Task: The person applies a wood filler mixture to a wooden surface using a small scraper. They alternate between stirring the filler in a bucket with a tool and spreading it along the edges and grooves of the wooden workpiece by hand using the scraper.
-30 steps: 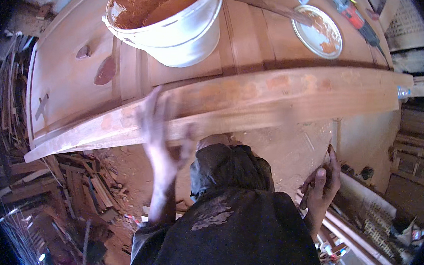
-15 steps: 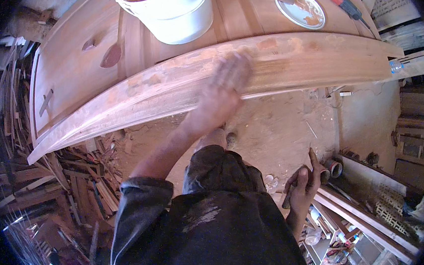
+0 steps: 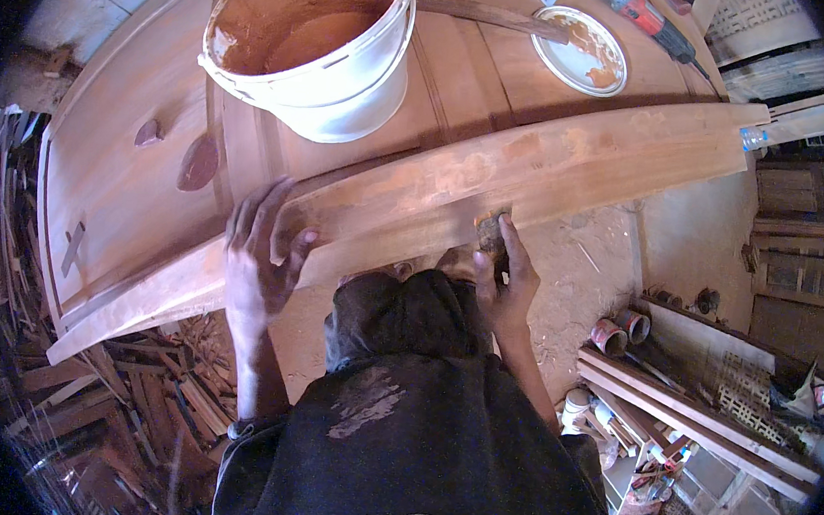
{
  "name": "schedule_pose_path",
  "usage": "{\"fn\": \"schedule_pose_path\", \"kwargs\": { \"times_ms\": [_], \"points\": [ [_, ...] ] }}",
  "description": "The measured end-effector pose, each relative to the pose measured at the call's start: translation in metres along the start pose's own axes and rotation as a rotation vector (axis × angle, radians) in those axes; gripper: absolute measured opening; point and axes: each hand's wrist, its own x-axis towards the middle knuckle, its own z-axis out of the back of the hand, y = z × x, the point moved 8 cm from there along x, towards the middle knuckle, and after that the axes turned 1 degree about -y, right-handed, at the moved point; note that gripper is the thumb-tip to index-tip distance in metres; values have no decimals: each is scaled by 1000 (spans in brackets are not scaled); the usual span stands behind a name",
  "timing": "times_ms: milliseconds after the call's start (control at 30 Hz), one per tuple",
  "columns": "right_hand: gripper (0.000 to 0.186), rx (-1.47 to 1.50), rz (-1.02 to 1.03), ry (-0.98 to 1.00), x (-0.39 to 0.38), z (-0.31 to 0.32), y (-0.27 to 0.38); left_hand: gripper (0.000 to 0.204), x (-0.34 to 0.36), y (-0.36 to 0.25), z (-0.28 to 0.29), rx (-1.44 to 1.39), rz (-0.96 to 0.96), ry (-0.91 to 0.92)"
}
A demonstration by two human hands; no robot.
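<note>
A long pale wooden board (image 3: pixel 613 157), patched with orange-brown filler, lies across in front of me. At its left part, my left hand (image 3: pixel 263 241) rests over the board with fingers stretched out and nothing in them. My right hand (image 3: pixel 511 290) grips a small dark block (image 3: pixel 494 240), which looks like a sanding block, between thumb and fingers at the board's near edge. Whether the block's face touches the wood I cannot tell.
Beyond the board is a wooden panel door (image 3: pixel 172 113) carrying a white bucket (image 3: pixel 347 97) of brown paste, a smeared white lid (image 3: pixel 553 65), a wooden stick (image 3: pixel 480 13) and a red-black power tool (image 3: pixel 648 24). Scrap wood (image 3: pixel 122 380) piles up at left; tins (image 3: pixel 609 336) stand right.
My left hand has moved left from the middle of the board. My right hand has brought the block from the lower right up to the board. The view has shifted.
</note>
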Motion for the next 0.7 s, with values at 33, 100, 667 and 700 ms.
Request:
{"fn": "schedule_pose_path", "kwargs": {
  "times_ms": [33,100,667,700],
  "points": [
    [51,-15,-17,-4,2,-5,0,60,1,7,-2,121,-36,14],
    [50,-76,0,-3,8,-10,5,62,0,18,-17,171,-2,70],
    [53,-230,-85,92,8,-17,10,76,5,20,-31,212,20,182],
    [56,-257,-98,142,1,-15,11,77,1,21,-29,205,26,175]
  ]
}}
